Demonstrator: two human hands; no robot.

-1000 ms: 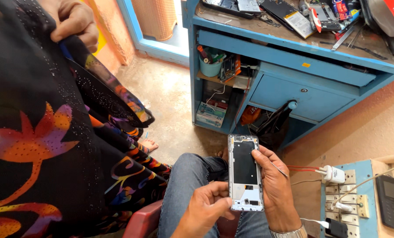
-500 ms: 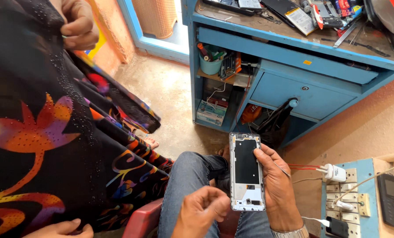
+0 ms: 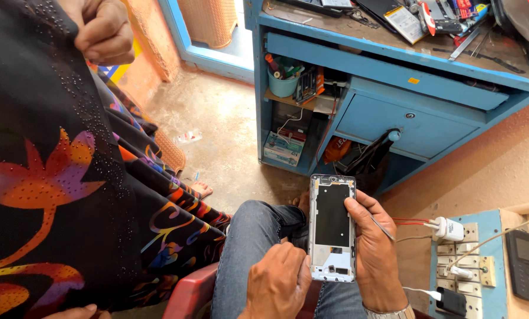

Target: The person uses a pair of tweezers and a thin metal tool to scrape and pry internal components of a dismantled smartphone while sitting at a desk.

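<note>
An opened phone frame [image 3: 332, 235], silver with a black panel inside, lies over my lap. My right hand [image 3: 375, 254] grips its right edge, and a thin metal tool [image 3: 382, 227] sticks out between the fingers. My left hand [image 3: 277, 282] rests against the frame's lower left edge, fingers curled. My knee in blue jeans [image 3: 250, 236] is below.
A person in a black flowered dress [image 3: 57, 195] stands close on the left, one hand [image 3: 102, 32] raised. A blue workbench [image 3: 394, 77] with a drawer and cluttered shelves is ahead. A switchboard [image 3: 471, 266] with plugged chargers and a small black phone [image 3: 526, 266] sit at right.
The person on the left has raised their hand higher. My hands and the phone frame have hardly moved; my left hand has slid slightly along the frame's lower left edge.
</note>
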